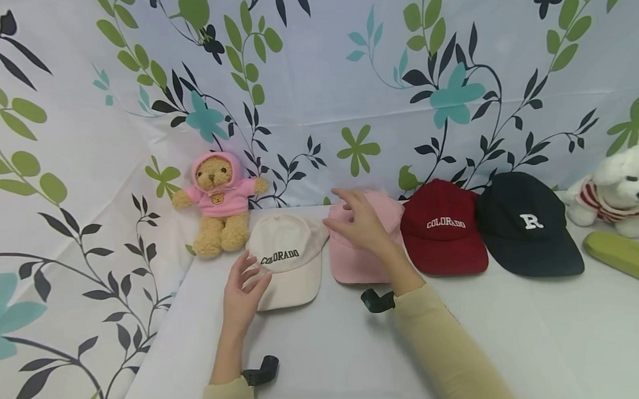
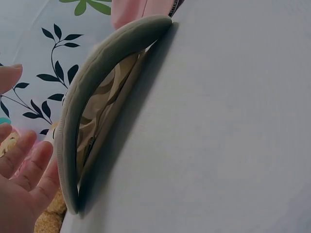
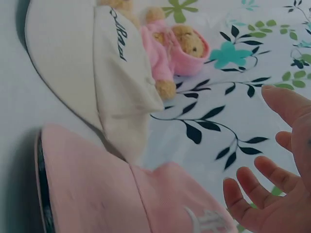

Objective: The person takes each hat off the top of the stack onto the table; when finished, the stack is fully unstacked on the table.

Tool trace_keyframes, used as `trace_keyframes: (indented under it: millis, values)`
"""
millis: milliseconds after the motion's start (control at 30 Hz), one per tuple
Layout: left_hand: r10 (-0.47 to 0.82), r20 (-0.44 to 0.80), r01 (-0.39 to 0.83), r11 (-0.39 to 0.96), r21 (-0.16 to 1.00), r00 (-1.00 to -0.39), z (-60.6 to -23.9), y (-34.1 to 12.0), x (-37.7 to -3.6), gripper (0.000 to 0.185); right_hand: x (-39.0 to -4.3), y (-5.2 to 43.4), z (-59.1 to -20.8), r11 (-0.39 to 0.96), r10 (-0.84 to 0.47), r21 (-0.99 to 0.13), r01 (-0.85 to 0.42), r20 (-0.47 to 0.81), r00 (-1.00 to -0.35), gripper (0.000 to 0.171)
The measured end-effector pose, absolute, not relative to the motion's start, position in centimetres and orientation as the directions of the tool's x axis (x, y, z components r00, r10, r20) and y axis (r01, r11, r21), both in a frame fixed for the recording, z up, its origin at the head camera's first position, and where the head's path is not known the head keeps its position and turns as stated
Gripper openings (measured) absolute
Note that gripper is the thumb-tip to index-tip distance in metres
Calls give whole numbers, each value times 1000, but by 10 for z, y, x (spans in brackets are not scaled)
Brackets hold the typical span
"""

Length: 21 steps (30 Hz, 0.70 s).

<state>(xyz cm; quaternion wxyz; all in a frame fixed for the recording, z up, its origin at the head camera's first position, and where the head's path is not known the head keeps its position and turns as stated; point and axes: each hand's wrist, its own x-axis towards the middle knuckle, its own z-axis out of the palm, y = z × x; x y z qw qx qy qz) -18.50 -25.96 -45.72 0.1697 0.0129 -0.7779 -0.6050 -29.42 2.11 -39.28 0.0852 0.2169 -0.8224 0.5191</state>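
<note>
A cream cap (image 1: 284,254) with dark COLORADO lettering lies on the white table, brim toward the front. My left hand (image 1: 243,289) is at its left front edge, fingers spread and slightly bent, holding nothing. In the left wrist view the cap's brim (image 2: 73,126) curves beside the fingers (image 2: 36,165). To its right is a pink cap (image 1: 349,260). My right hand (image 1: 360,221) hovers over the pink cap's crown, thumb and fingers apart, with nothing between them. The right wrist view shows the pink cap (image 3: 92,184) below the loosely bent fingers (image 3: 248,187), its white emblem partly visible.
A dark red cap (image 1: 444,230) and a black cap (image 1: 529,226) with a white R continue the row. A teddy bear (image 1: 220,204) in a pink hoodie sits at the left. On the right are a white plush dog (image 1: 619,192) and a green elongated object (image 1: 630,260).
</note>
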Motion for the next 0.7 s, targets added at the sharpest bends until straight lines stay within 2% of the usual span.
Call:
trace_keyframes:
  millis: [333,700]
  values:
    - [-246,193,102,340,935,-950,-458,-274,-182,75,-302,-18,-403,361,-342,-849,-386,264,-902,68]
    - [-229,119,40,320,947,-966,-463,-282,-182,81,-311,-44,-423,400,-372,-884,-243,86,-924,67]
